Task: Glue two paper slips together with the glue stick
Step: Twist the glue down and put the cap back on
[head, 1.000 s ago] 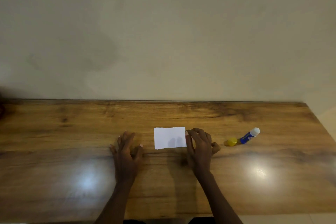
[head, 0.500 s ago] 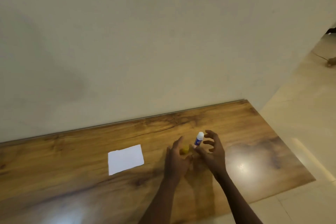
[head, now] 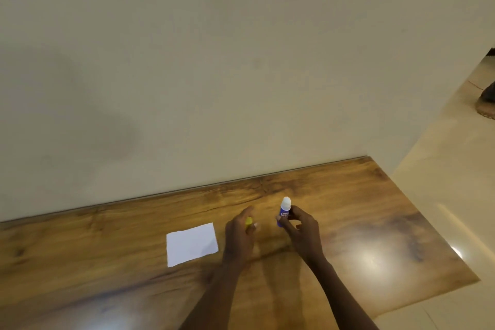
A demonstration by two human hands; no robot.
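A white paper slip (head: 191,244) lies flat on the wooden table (head: 361,217), left of both hands. My right hand (head: 301,230) holds the blue glue stick (head: 284,210) upright, its white end pointing up. My left hand (head: 238,236) is closed on the yellow cap (head: 248,221), a short gap away from the stick. I see the paper as one white rectangle and cannot tell whether it is two slips stacked.
A plain beige wall rises right behind the table's far edge. The table's right edge drops to a glossy tiled floor (head: 442,195). Someone's foot (head: 486,104) shows at the far right on that floor. Bright light glares off the tabletop near my right arm.
Both hands left the paper and moved right to the glue stick and cap. The right hand lifted the stick upright; the left took the yellow cap. My view swung right.
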